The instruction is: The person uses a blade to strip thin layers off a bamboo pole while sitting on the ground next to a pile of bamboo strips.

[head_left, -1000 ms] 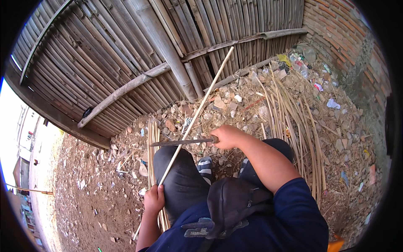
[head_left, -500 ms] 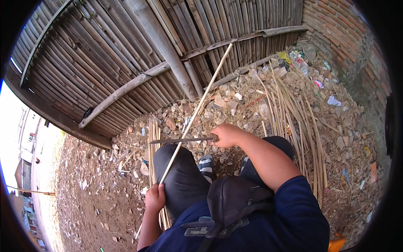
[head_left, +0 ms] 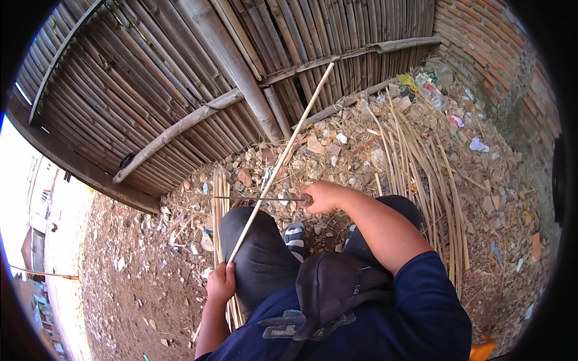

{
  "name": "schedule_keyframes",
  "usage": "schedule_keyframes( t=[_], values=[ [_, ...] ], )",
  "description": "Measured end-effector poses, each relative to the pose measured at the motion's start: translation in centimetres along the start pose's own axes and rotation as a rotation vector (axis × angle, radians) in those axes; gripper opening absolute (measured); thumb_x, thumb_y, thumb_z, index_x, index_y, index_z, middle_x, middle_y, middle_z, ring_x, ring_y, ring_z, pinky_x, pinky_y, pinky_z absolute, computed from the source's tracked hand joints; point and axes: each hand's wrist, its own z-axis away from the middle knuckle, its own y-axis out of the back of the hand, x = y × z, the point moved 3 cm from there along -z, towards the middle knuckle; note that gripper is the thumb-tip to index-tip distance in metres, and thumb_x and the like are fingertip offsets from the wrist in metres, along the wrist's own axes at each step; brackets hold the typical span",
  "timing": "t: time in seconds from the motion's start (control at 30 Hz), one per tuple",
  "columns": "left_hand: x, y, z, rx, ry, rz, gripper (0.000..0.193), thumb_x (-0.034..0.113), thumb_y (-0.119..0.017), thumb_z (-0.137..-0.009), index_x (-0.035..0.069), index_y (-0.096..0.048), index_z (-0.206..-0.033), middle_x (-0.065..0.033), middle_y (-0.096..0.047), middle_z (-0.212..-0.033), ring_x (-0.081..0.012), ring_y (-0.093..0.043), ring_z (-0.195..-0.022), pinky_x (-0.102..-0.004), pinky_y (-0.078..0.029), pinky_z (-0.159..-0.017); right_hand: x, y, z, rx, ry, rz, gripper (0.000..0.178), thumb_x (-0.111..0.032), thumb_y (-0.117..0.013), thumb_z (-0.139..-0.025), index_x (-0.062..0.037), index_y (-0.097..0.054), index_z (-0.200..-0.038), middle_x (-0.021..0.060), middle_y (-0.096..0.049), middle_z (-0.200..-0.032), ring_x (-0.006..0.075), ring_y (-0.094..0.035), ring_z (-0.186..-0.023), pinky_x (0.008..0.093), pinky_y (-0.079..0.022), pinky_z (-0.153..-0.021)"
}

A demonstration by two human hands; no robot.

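My left hand is closed around the lower end of a long pale bamboo strip, beside my left thigh. The strip slants up and to the right, its far end in front of the bamboo fence. A knife with a long thin dark blade lies across the strip just beyond my left knee, its edge seen nearly end-on. My right hand is wrapped round the knife's handle, and the blade points left. Whether the blade bites into the strip I cannot tell.
A bundle of bamboo strips lies along my left leg, and another pile of strips spreads out on the right. Ahead stands a bamboo fence, with a brick wall at the right. Stones and litter cover the ground.
The knife's blade has turned about its length and looks thinner now, with its tip slightly higher. The strip and my left hand have stayed nearly in place.
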Motion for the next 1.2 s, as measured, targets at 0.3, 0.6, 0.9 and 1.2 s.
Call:
schedule_keyframes(
  t=[0.3, 0.6, 0.9, 1.2],
  values=[
    [-0.18, -0.09, 0.05, 0.003, -0.01, 0.011, 0.044, 0.036, -0.052, -0.105, 0.002, -0.051, -0.076, -0.0274, -0.06, -0.069, -0.0508, -0.06, -0.068, -0.0566, -0.045, -0.062, -0.25, 0.4, -0.1, -0.055, -0.045, 0.007, 0.03, -0.028, -0.073, -0.075, -0.0058, -0.07, -0.094, 0.0194, -0.072, -0.092, 0.0383, -0.069, -0.09, 0.0468, -0.054, -0.079],
    [-0.14, -0.11, 0.1, -0.002, 0.0, 0.03, 0.045, 0.035, -0.052, -0.105, 0.001, -0.051, -0.075, -0.0267, -0.06, -0.068, -0.0495, -0.06, -0.067, -0.0546, -0.045, -0.06, -0.18, 0.36, -0.22, -0.074, -0.047, 0.009, 0.03, -0.027, -0.071, -0.075, -0.0071, -0.071, -0.097, 0.0192, -0.072, -0.093, 0.0371, -0.069, -0.091, 0.046, -0.054, -0.08],
    [0.18, -0.03, 0.09, 0.012, -0.012, 0.022, 0.044, 0.034, -0.052, -0.105, 0.001, -0.052, -0.075, -0.0267, -0.061, -0.068, -0.0493, -0.061, -0.066, -0.0546, -0.045, -0.06, -0.25, 0.36, -0.1, -0.077, -0.053, 0.009, 0.03, -0.026, -0.071, -0.075, -0.0088, -0.072, -0.1, 0.0181, -0.072, -0.093, 0.0364, -0.069, -0.09, 0.0463, -0.054, -0.08],
    [-0.08, -0.16, 0.06, 0.012, -0.023, 0.022, 0.044, 0.034, -0.052, -0.105, 0.001, -0.052, -0.076, -0.0267, -0.061, -0.068, -0.0495, -0.061, -0.067, -0.0543, -0.046, -0.06, -0.15, 0.28, -0.14, -0.078, -0.049, 0.002, 0.029, -0.025, -0.07, -0.075, -0.0096, -0.071, -0.099, 0.0175, -0.072, -0.092, 0.0361, -0.069, -0.089, 0.0461, -0.054, -0.079]
  ],
)
